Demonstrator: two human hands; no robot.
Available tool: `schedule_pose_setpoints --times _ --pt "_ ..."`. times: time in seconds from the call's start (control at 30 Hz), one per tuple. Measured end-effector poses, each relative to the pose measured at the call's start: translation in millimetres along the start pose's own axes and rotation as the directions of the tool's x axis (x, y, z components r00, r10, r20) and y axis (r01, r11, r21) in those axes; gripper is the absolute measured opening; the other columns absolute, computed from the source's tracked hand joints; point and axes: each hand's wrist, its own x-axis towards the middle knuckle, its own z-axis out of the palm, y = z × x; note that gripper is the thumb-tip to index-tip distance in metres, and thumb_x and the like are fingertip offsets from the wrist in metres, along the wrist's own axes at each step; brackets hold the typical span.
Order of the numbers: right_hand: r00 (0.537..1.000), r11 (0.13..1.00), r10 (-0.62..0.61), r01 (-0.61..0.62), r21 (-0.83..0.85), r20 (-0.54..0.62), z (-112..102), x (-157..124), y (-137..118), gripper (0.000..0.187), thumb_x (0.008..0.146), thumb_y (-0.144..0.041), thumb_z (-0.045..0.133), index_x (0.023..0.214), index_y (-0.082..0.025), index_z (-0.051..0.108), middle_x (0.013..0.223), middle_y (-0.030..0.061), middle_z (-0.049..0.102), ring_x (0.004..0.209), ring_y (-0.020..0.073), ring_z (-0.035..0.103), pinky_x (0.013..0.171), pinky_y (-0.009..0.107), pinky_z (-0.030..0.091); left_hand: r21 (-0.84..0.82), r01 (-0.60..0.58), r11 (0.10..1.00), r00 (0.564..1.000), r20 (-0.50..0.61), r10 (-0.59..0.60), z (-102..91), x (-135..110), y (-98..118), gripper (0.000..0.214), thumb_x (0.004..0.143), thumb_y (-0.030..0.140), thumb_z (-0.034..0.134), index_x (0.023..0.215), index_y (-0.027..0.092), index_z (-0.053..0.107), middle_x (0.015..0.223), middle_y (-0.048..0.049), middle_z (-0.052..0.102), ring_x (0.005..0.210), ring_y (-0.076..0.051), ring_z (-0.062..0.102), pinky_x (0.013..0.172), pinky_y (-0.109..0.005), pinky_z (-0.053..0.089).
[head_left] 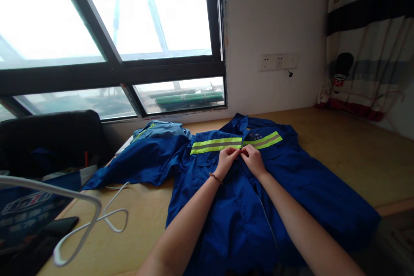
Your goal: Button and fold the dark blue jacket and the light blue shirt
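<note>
A blue work jacket point(233, 215) lies spread face up, its collar away from me and its sleeves out to the sides. Yellow-green reflective strips point(216, 144) cross its chest. My left hand point(227, 157) pinches the front opening just below the strips. Beside it, nearly touching, my right hand point(252, 158) is closed on the other side of the same opening. Whatever small fastening sits between the fingertips is hidden. Lower down, an open zipper edge point(267, 215) runs along the front.
The jacket rests on a wooden surface point(352, 151) below a window. Folded light-blue clothing point(161, 129) sits behind the left sleeve. A white cable point(113, 213) loops at the left, near a black bag point(48, 142). Wall sockets point(273, 62) and a curtain point(371, 43) are at the right.
</note>
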Motion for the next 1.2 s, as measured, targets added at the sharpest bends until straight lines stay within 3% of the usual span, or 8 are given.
schedule_pose_setpoints --times 0.2,0.6,0.77,0.97,1.2 --pt "0.999 0.999 -0.018 0.017 0.045 0.034 4 1 -1 0.007 0.073 -0.016 0.051 0.076 -0.019 0.057 0.077 0.0042 0.054 0.066 0.0162 0.052 0.063 0.029 0.045 -0.163 0.150 0.975 0.985 -0.056 -0.161 -2.9 5 -8 0.024 0.056 0.031 0.072 0.065 0.012 0.060 0.060 -0.0009 0.059 0.055 -0.011 0.056 0.054 -0.022 0.048" --pt "0.998 0.984 0.062 -0.062 0.166 0.008 5 3 1 0.014 0.071 -0.021 0.056 0.085 -0.019 0.060 0.083 0.0044 0.057 0.066 0.0151 0.054 0.060 0.028 0.047 -0.477 0.266 0.838 0.946 -0.037 -0.322 -3.9 7 -13 0.032 0.049 0.025 0.076 0.068 0.012 0.054 0.057 0.0022 0.054 0.052 -0.008 0.053 0.058 -0.023 0.046" --pt "0.997 0.982 0.072 -0.072 0.176 0.005 4 3 0 0.018 0.070 -0.022 0.057 0.087 -0.019 0.061 0.083 0.0042 0.056 0.069 0.0158 0.054 0.061 0.028 0.047 -0.494 0.247 0.834 0.952 -0.039 -0.305 -5.4 7 -14 0.034 0.048 0.020 0.075 0.072 0.014 0.051 0.062 0.0026 0.054 0.057 -0.008 0.055 0.059 -0.022 0.045" --pt "0.999 0.983 0.026 -0.034 0.180 0.045 2 2 -3 0.033 0.072 -0.018 0.054 0.103 -0.026 0.061 0.088 0.0029 0.053 0.069 0.0135 0.052 0.061 0.025 0.046 -0.533 0.231 0.814 0.963 0.007 -0.269 -4.8 6 -9 0.040 0.051 0.014 0.071 0.083 0.018 0.047 0.067 0.0041 0.054 0.057 -0.007 0.054 0.057 -0.020 0.043" --pt "0.988 0.971 0.098 -0.121 0.205 0.121 7 3 8 0.040 0.071 -0.021 0.055 0.110 -0.026 0.059 0.079 0.0011 0.050 0.062 0.0116 0.048 0.058 0.025 0.044 -0.522 0.229 0.821 0.969 0.040 -0.245 -4.2 4 -2 0.043 0.050 0.010 0.069 0.084 0.019 0.045 0.067 0.0057 0.053 0.058 -0.007 0.054 0.055 -0.018 0.041"
